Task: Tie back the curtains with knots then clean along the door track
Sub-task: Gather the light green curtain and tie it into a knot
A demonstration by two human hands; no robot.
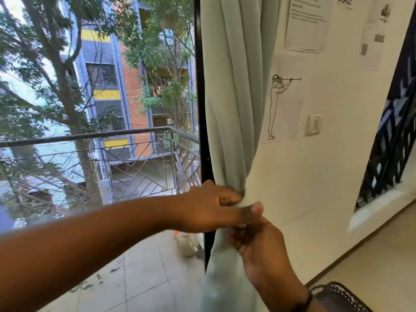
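Curtain (234, 104) hangs bunched at the door frame's (203, 131) right edge against the wall (326, 165). Left hand (213, 208) pinches the gathered neck; right hand (254, 242) grips the tail just below. Fabric looks soft, light, slippery: best held at the neck, knot cinched tight.

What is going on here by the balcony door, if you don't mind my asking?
A person is gathering the pale green curtain that hangs beside the black door frame. The left hand grips the bunched fabric where it narrows, and the right hand holds the cloth just below it. Both hands are closed on the curtain, apparently working a knot, though no finished knot shows yet. A pale bottle stands on the balcony floor just outside.
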